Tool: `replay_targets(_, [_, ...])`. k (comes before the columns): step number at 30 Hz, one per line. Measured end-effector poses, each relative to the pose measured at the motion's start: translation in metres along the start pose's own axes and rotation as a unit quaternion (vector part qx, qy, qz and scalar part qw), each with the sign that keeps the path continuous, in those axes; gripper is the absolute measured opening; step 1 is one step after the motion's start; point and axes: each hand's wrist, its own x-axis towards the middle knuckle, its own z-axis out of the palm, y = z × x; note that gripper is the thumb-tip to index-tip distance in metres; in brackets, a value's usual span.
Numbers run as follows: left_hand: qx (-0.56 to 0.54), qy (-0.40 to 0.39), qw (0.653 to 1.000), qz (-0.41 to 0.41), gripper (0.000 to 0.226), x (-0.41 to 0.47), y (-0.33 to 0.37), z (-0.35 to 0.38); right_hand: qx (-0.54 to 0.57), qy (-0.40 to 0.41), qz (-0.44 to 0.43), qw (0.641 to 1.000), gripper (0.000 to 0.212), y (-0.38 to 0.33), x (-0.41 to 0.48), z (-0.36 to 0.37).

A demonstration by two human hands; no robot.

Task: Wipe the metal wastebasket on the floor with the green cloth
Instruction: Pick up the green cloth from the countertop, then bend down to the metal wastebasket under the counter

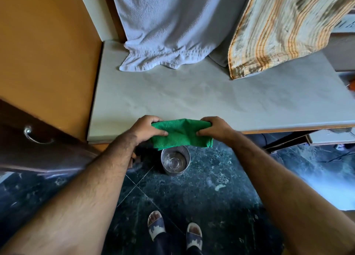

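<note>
Hands first: we see the left hand (147, 129) and the right hand (214, 127) each clamped on one end of the green cloth (181, 134), thumbs on the near face and fingers curled over the far edge, so that the cloth is stretched between them and its lower part hangs in a loose fold; both bare forearms reach forward from the bottom corners of the view; we hold the cloth in the air at the near edge of a pale grey counter (192, 93), above the floor; below it the metal wastebasket (175, 161) stands upright and open on the dark marbled floor (211, 197), apart from the cloth; we look straight down into its shiny bottom; two sandalled feet (173, 229) stand nearer to us; a white towel (165, 34) and a striped cloth (278, 32) drape onto the back of the counter.
</note>
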Motion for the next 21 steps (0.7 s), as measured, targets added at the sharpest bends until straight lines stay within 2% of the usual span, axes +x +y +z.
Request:
replay_targets(3, [-0.079,-0.006,0.996,-0.036,0.045,-0.026,-0.012,0.031,-0.005,-0.065,0.010,0.998,0.028,0.029,-0.016,0.016])
replay_targets(8, [-0.210,0.062,0.970,-0.105,0.036,-0.022,-0.077,0.096,-0.048,-0.127,0.006,0.991,0.024,0.078,-0.023,0.075])
replay_targets(12, [-0.291,0.127,0.936,-0.149,0.032,-0.005,-0.142,0.152,-0.037,-0.090,-0.005,0.995,0.035,0.117,-0.005,0.141])
replay_targets(17, [-0.361,0.206,0.883,-0.219,0.059,0.038,-0.246,0.202,-0.007,-0.031,-0.045,0.998,0.047,0.166,0.042,0.238])
replay_targets(19, [-0.413,0.188,0.851,-0.263,0.076,0.052,-0.267,0.216,-0.009,-0.006,-0.073,0.997,0.050,0.184,0.065,0.275])
replay_targets(21, [-0.482,0.140,0.819,-0.279,0.069,0.073,-0.285,0.234,-0.024,0.000,-0.123,0.992,0.053,0.199,0.089,0.312])
